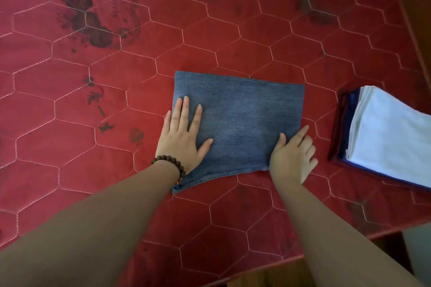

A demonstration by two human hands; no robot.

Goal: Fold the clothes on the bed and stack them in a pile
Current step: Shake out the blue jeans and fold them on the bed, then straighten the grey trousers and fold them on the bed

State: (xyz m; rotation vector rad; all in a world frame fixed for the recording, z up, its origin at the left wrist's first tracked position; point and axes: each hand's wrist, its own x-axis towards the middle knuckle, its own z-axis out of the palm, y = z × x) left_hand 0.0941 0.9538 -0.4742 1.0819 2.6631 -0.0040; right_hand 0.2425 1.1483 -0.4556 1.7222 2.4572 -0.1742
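A home bedroom: a bed covered by a red quilted mattress cover [233, 30] stitched in hexagons, a wooden bed frame [410, 7] at its edge, and a pile of folded clothes [384, 137] on top.

Both bare forearms reach forward from the bottom edge. The left hand [184, 137] lies flat, palm down, fingers straight and slightly spread, thumb angled out to the right — a beaded bracelet [169, 165] circles its wrist. The right hand [292, 156] lies palm down too, fingers extended and tilted rightward, thumb pointing up.
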